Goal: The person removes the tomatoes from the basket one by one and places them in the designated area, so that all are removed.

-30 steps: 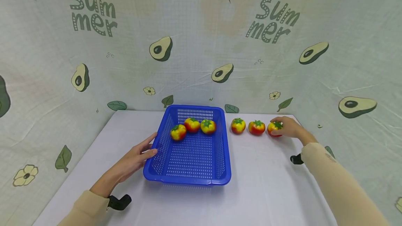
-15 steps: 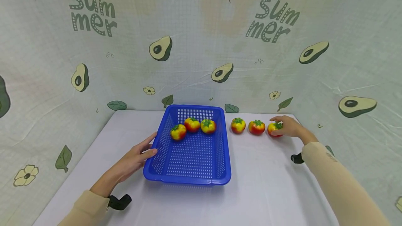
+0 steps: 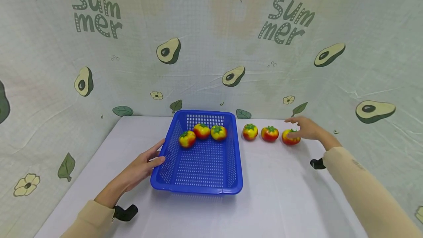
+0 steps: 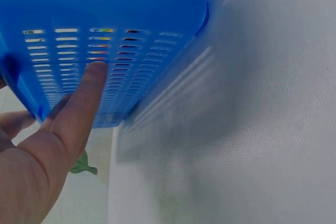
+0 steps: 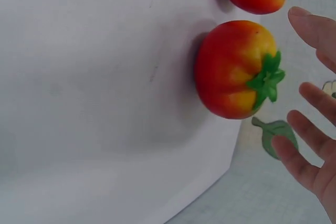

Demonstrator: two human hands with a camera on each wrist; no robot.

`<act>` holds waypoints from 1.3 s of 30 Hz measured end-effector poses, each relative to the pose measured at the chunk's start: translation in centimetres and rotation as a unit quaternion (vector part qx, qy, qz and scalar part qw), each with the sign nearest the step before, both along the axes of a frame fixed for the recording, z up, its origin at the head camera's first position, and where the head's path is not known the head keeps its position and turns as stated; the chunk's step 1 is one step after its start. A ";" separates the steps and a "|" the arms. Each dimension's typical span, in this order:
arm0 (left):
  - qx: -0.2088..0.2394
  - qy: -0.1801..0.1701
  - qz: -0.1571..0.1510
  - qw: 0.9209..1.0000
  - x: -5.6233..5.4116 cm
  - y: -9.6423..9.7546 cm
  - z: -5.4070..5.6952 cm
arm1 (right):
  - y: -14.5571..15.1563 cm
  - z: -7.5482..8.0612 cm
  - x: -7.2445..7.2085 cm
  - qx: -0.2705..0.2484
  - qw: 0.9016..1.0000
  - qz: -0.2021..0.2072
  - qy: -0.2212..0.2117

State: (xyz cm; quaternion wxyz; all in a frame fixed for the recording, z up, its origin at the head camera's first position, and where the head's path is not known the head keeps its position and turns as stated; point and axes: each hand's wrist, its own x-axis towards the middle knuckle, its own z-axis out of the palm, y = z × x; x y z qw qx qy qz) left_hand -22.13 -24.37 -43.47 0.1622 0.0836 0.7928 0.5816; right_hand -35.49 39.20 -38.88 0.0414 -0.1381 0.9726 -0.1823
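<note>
My left hand (image 3: 143,166) lies against the left side of the blue plastic basket (image 3: 237,150), its fingers fairly straight. In the left wrist view one extended finger (image 4: 84,98) touches the slotted basket wall (image 4: 105,3). Over at the right, my right hand (image 3: 307,128) hovers by the rightmost red-and-yellow tomato (image 3: 291,140), partly covering it in the head view. The right wrist view has that tomato (image 5: 231,72) resting on the table, green leaves on top, with spread fingers (image 5: 310,135) beside it and nothing held. Left of it stand a second tomato (image 3: 269,134) and a third tomato (image 3: 250,132).
Three more tomatoes sit toward the back of the basket: a left tomato (image 3: 187,139), a middle tomato (image 3: 202,131) and a right tomato (image 3: 219,133). The white table (image 3: 277,194) ends at a cloth backdrop (image 3: 198,58) printed with avocados, which also rises at both sides.
My right hand has let go of the rightmost tomato; its fingers have spread and it has drawn slightly up and right. The left hand and the basket stay still.
</note>
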 end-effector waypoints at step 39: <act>0.006 -0.003 -0.001 1.000 0.1 -0.1 -0.1 | -21.0 10.8 -0.2 0.011 0.983 0.167 0.070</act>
